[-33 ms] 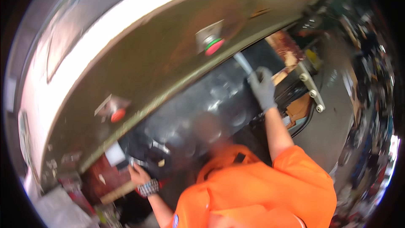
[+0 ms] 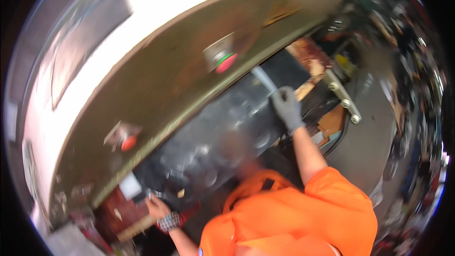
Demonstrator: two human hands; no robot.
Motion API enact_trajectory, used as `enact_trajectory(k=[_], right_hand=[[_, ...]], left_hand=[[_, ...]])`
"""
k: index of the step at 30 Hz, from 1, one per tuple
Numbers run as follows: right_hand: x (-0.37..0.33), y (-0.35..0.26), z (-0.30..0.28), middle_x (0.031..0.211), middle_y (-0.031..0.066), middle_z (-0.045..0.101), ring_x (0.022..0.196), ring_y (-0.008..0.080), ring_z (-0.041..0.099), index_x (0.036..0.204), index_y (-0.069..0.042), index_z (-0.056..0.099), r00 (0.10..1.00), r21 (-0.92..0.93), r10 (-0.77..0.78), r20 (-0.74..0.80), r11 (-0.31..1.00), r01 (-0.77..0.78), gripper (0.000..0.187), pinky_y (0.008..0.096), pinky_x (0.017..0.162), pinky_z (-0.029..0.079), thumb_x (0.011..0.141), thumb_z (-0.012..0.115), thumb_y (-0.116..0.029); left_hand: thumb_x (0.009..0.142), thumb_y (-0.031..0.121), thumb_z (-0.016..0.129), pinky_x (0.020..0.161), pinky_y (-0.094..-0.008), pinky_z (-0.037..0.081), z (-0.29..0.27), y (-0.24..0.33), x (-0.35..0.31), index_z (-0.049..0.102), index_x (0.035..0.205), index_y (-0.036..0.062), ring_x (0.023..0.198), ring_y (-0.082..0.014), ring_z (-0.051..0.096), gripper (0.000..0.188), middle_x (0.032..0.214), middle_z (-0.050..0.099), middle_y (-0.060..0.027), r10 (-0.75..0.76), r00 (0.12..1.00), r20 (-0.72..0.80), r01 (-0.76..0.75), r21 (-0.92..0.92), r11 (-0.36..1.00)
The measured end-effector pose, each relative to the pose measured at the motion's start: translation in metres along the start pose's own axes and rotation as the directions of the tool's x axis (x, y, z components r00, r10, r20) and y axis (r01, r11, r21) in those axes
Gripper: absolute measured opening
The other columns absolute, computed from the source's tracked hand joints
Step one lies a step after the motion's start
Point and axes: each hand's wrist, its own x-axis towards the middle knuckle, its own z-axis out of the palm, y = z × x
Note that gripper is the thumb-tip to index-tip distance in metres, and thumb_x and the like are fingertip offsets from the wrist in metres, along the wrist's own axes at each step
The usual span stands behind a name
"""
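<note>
My right hand, in a grey glove, is closed on one end of a narrow, pale blue-white strip. The strip lies across the dark, shiny slab, reaching toward the machine's front. At the slab's left end is my left hand, bare-fingered with a patterned band at the wrist. Its fingers are pinched at a small shiny piece, blurred and too small to name. Beside that hand lies a white, card-like rectangle.
A large olive-green machine body rises along the far side, carrying a pink-red button and a red button. Reddish-brown boards show at the slab's ends. A pale bar with round knobs stands at right.
My view has shifted, so the machine and slab sit further left and slightly lower in the picture. Both hands stay at about the same spots on the slab, with the strip still held.
</note>
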Motion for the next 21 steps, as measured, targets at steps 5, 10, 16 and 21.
enact_trajectory(k=[5,10,16,21], right_hand=[[-0.016,0.057,0.004,0.092,0.0151,0.072,0.089,0.0367,0.069,0.097,-0.011,0.067,0.992,0.111,0.043,-0.12,0.993,-0.03,0.038,0.0442,0.08,0.054,0.089,0.065,-0.048],[-0.035,0.094,-0.013,0.08,0.0185,0.068,0.082,0.0376,0.066,0.083,-0.006,0.067,0.981,-0.056,-0.192,0.034,0.98,0.193,0.03,0.0464,0.072,0.052,0.094,0.064,-0.033],[-0.067,0.066,-0.058,0.097,0.0171,0.065,0.104,0.0385,0.056,0.102,-0.007,0.067,0.879,-0.359,-0.453,-0.149,0.853,0.379,0.028,0.049,0.088,0.047,0.083,0.069,-0.028],[-0.112,0.005,-0.019,0.127,0.023,0.056,0.13,0.0442,0.041,0.141,-0.006,0.049,0.772,-0.025,-0.6,0.21,0.786,0.618,0.084,0.0507,0.108,0.039,0.076,0.072,-0.054]], left_hand=[[0.104,0.037,0.051,0.082,-0.044,0.052,-0.008,0.015,-0.007,0.064,0.114,-0.0081,0.092,-0.0431,0.065,0.048,0.103,0.068,-0.0301,0.068,0.995,0.067,-0.07,0.019,0.997],[0.103,0.042,0.052,0.079,-0.046,0.054,-0.046,0.033,-0.069,0.068,0.108,-0.0071,0.088,-0.0432,0.066,0.051,0.097,0.069,-0.0299,0.073,0.997,-0.008,-0.073,0.06,0.996],[0.103,0.042,0.052,0.081,-0.0467,0.054,-0.064,0.016,-0.114,0.067,0.108,-0.0076,0.091,-0.0435,0.066,0.053,0.1,0.069,-0.0299,0.034,0.996,0.088,-0.036,0.013,0.999],[0.103,0.038,0.052,0.079,-0.0438,0.051,-0.055,-0.011,-0.139,0.063,0.123,-0.0026,0.09,-0.0409,0.064,0.047,0.105,0.067,-0.0272,0.0,0.991,0.135,0.006,-0.042,0.999]])
